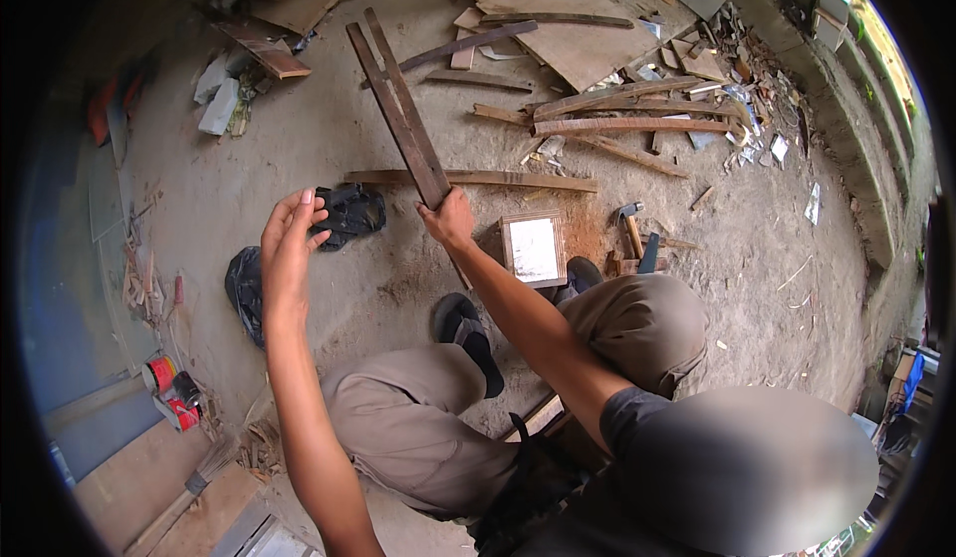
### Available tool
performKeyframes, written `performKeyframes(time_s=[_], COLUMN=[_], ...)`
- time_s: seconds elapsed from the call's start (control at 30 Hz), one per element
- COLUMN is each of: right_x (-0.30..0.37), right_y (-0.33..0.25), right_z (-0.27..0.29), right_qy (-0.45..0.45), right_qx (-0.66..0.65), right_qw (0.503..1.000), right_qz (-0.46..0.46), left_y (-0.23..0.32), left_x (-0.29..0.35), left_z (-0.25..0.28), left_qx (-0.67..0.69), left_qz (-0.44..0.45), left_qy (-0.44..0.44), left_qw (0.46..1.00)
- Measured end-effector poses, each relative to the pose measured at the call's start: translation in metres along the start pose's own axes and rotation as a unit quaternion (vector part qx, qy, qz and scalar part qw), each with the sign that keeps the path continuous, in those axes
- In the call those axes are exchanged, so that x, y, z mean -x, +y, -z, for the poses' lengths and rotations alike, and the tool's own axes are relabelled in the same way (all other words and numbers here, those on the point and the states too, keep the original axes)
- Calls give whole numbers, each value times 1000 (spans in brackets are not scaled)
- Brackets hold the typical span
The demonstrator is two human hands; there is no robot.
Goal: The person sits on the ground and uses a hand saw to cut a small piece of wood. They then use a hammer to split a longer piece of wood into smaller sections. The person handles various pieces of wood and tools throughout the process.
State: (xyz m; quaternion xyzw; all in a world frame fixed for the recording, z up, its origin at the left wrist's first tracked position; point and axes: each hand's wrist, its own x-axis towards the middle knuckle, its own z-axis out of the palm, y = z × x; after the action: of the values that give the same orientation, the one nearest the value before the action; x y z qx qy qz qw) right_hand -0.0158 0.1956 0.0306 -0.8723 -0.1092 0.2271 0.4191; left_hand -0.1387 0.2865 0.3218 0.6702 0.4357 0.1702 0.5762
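Two long dark wooden strips [406, 124] are gripped near their lower end by my right hand [450, 219]. They slant up and to the left, spreading slightly apart toward their far ends. My left hand [287, 253] is raised on the left, fingers loosely bent and apart, holding nothing. It is nearest to a crumpled black plastic bag [351, 217] on the ground. Beyond my right hand a lighter wooden plank [528, 179] lies crosswise, partly behind the strips. A small wooden box with a white top [535, 250] stands right of that hand, by my foot.
A hammer [629, 214] and a teal-handled tool [649, 253] lie beside my right knee. Several wooden strips [632, 125] and debris [757, 109] cover the far right ground. White blocks [219, 107] sit far left; red tins [159, 373] and a brush [212, 457] are at the near left.
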Motion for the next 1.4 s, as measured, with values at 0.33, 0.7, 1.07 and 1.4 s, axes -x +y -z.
performKeyframes(time_s=[0.33, 0.7, 1.07, 1.4], right_x=[-64, -108, -101, -156], right_y=[44, 105, 20, 4], right_z=[38, 104, 183, 254], right_qy=[21, -161, -425, -263], right_qx=[287, 363, 247, 419], right_qw=[936, 894, 870, 844], right_qz=[201, 206, 19, 210], left_y=[5, 6, 0, -25], left_x=[0, -6, -12, -53], left_z=[-7, -17, -26, -57], left_qx=[-34, -49, -53, -145], left_qz=[-5, -19, -70, -134], left_qy=[-15, -32, -85, -108], left_qw=[999, 998, 993, 974])
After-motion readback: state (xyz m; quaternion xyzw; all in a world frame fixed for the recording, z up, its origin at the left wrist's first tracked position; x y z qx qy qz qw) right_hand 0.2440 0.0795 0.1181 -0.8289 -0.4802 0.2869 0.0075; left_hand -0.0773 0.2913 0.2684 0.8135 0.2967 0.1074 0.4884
